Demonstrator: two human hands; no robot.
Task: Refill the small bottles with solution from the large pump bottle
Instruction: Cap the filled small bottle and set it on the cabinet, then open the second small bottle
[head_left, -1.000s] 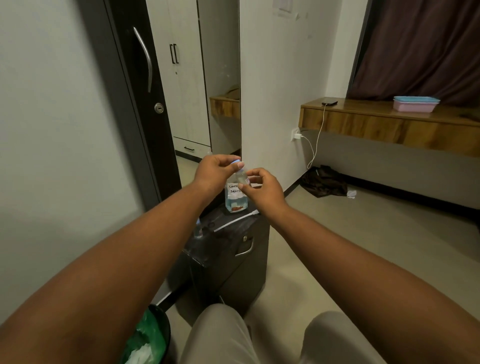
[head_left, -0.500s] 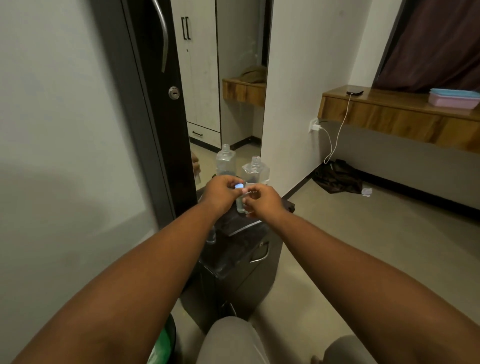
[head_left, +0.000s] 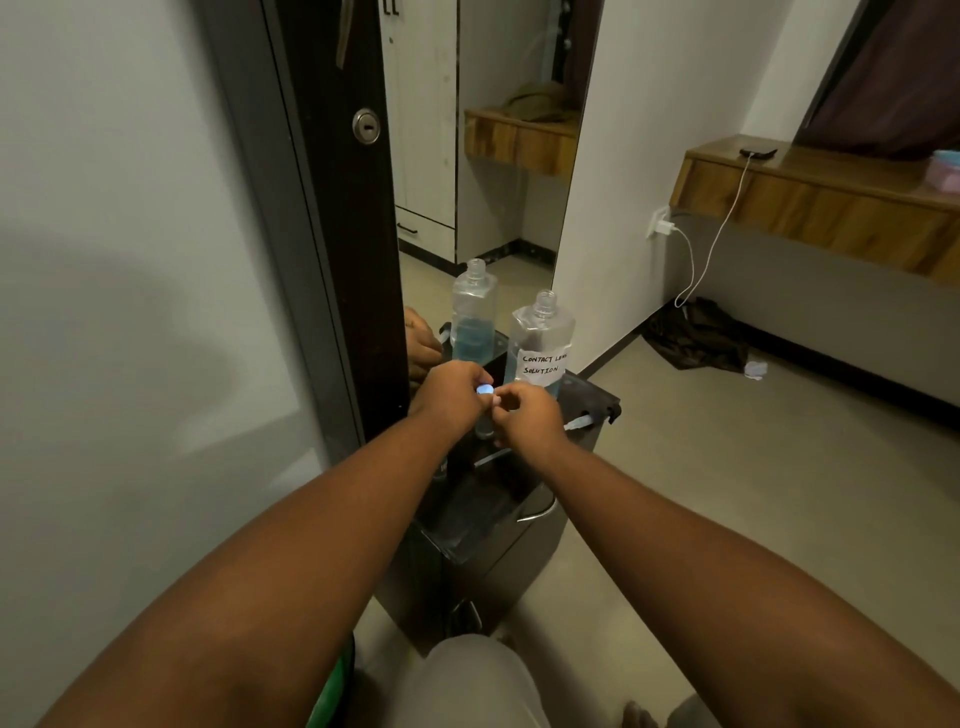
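A small clear bottle (head_left: 487, 427) stands low over the black cabinet top (head_left: 589, 400), mostly hidden between my hands. My left hand (head_left: 448, 391) pinches its pale blue cap (head_left: 484, 389) from above. My right hand (head_left: 531, 415) grips the bottle's body from the right side. Just behind them stands the large clear bottle (head_left: 543, 338), its neck open with no pump on it, blue liquid low inside, and a white label reading "CONTACT LENS SOLUTION".
A mirror on the dark door (head_left: 332, 218) reflects the large bottle (head_left: 474, 317) and a hand. A white tube-like item (head_left: 577, 423) lies on the cabinet's right edge. A green bin (head_left: 332, 691) is by my left knee. Dark cloth (head_left: 696, 338) lies on the floor.
Both hands have lowered the small bottle from chest height down to the cabinet top. The view tilted down, bringing the large bottle into sight behind them.
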